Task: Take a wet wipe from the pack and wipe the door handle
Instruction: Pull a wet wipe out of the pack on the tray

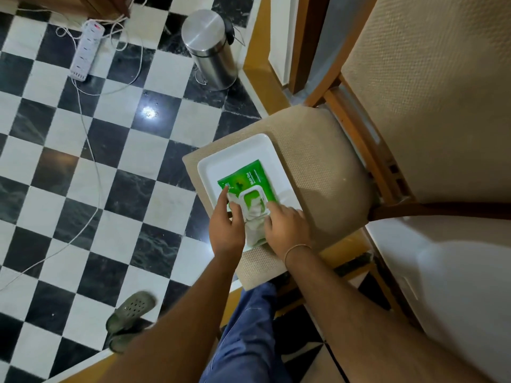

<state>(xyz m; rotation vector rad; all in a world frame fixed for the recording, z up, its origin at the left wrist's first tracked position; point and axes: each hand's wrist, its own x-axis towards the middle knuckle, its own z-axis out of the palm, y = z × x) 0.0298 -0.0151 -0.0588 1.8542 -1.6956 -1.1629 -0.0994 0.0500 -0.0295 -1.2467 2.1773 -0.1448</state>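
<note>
A green wet wipe pack point(244, 178) lies on a white tray point(235, 153) on a beige chair seat. Its white plastic lid is flipped open and a white wipe point(255, 217) sticks out of the opening toward me. My left hand point(225, 228) presses on the pack's near left corner, fingers on the lid. My right hand point(286, 230) lies over the wipe at the pack's right side; whether it pinches the wipe is hidden. No door handle is in view.
The wooden chair point(326, 161) has a padded back at the right. A steel pedal bin point(211, 48) stands on the black and white checkered floor, with a power strip point(87, 49) and loose cables at the far left. A doorway frame point(304, 42) rises behind the chair.
</note>
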